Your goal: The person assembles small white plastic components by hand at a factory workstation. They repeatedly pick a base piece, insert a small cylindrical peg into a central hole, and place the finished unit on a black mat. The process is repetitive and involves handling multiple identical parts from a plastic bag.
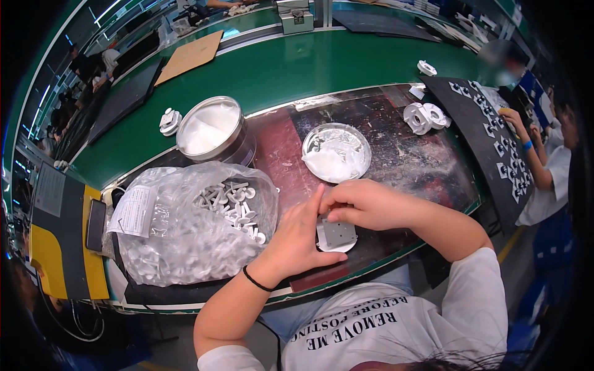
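A white round plastic part with a flat square face and small holes (337,235) lies on the work mat in front of me. My left hand (296,240) curves around its left side, thumb along the near edge and fingers at the far edge, steadying it. Over the part's far side, my right hand (366,203) has its fingers curled and pinched together; whatever is between the fingertips is too small or hidden to make out. Just beyond my hands sits a round metal dish (337,153) holding small clear pieces and a white bag or sheet.
A clear plastic bag (185,226) of grey-white plastic pegs lies at left, a metal tin (213,127) behind it. White parts (427,117) sit at far right. A black board (489,142) carries several small assemblies. A co-worker's hand (513,120) reaches over that board.
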The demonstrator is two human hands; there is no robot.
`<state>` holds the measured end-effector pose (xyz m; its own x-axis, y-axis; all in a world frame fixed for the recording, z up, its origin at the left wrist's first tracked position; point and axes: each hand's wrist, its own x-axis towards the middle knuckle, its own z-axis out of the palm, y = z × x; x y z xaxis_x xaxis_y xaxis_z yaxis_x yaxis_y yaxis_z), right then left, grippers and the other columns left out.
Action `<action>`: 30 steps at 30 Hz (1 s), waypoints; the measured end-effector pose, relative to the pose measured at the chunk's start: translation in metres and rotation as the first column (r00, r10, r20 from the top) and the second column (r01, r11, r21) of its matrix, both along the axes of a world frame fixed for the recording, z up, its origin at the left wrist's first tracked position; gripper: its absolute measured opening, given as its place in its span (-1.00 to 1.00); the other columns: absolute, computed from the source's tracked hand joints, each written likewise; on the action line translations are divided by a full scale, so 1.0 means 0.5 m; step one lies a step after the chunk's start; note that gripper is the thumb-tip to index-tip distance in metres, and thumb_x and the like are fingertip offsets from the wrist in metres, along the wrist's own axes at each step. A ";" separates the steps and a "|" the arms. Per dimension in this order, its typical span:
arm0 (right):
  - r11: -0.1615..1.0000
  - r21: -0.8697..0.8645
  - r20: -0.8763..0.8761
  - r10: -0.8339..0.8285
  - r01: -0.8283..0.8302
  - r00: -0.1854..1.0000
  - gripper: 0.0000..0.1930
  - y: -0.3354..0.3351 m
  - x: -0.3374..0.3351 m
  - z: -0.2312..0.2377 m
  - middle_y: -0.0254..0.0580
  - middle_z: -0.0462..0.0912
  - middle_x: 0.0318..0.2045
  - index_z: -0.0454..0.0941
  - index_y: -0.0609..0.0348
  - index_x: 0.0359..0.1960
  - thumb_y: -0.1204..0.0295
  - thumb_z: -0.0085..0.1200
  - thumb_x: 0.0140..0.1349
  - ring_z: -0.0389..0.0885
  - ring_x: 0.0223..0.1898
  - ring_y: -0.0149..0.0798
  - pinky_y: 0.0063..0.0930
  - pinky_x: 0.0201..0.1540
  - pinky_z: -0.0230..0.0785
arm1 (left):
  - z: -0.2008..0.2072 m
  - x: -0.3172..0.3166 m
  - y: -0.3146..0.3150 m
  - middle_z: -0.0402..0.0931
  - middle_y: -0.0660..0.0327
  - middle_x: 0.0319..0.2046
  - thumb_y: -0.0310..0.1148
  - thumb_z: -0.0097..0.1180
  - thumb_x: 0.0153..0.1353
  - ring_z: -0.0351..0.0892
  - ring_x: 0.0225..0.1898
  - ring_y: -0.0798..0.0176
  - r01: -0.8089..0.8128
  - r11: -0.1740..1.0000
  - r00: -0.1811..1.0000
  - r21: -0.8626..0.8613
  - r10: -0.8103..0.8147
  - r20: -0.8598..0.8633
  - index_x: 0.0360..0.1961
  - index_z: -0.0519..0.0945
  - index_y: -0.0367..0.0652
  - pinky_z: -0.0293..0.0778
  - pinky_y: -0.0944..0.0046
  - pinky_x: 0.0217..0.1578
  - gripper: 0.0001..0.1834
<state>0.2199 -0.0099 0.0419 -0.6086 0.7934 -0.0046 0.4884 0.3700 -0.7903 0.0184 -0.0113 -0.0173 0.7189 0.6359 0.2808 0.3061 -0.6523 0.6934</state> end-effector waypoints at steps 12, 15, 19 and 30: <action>0.869 0.463 0.078 -0.236 0.174 0.969 -0.82 -0.029 -0.008 -0.034 -0.23 0.57 -0.34 0.57 0.04 -0.27 0.34 0.15 0.07 0.52 -0.25 -0.13 -0.28 -0.17 0.34 | -0.008 0.002 -0.002 0.36 -0.07 0.04 -0.14 0.45 -0.27 0.36 0.06 -0.14 0.002 1.000 0.999 0.000 -0.002 0.047 0.36 -0.28 -0.22 0.21 -0.05 0.09 0.33; 0.813 0.568 0.035 -0.183 0.131 0.982 -0.75 -0.048 0.004 -0.020 -0.31 0.54 -0.30 0.57 0.00 -0.29 0.27 0.22 -0.02 0.49 -0.20 -0.19 -0.29 -0.13 0.28 | -0.009 -0.001 -0.003 0.38 -0.03 0.04 -0.15 0.44 -0.26 0.36 0.07 -0.12 -0.007 1.000 0.999 -0.001 0.007 0.040 0.36 -0.28 -0.22 0.21 -0.05 0.09 0.32; 0.780 0.626 0.153 -0.143 0.016 0.978 -0.69 -0.075 0.003 -0.018 -0.38 0.53 -0.27 0.56 -0.03 -0.32 0.17 0.28 -0.11 0.45 -0.14 -0.25 -0.28 -0.07 0.18 | -0.013 0.000 -0.001 0.41 0.02 0.02 -0.16 0.44 -0.26 0.37 0.06 -0.10 0.013 1.000 0.999 -0.015 -0.012 0.052 0.36 -0.29 -0.21 0.22 -0.05 0.08 0.32; 0.777 0.630 0.162 -0.111 -0.016 0.981 -0.73 -0.070 0.012 -0.033 -0.42 0.50 -0.28 0.57 -0.09 -0.36 0.19 0.27 -0.12 0.43 -0.11 -0.30 -0.29 -0.03 0.13 | -0.012 0.005 -0.004 0.40 0.04 0.03 -0.15 0.45 -0.26 0.37 0.06 -0.08 -0.003 1.000 0.999 0.011 0.002 0.048 0.36 -0.29 -0.18 0.23 -0.06 0.07 0.33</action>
<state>0.2257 -0.0449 0.0252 -0.6087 0.6867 0.3974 0.6276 0.7232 -0.2883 0.0208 -0.0133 -0.0232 0.7028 0.6344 0.3220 0.2746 -0.6594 0.6998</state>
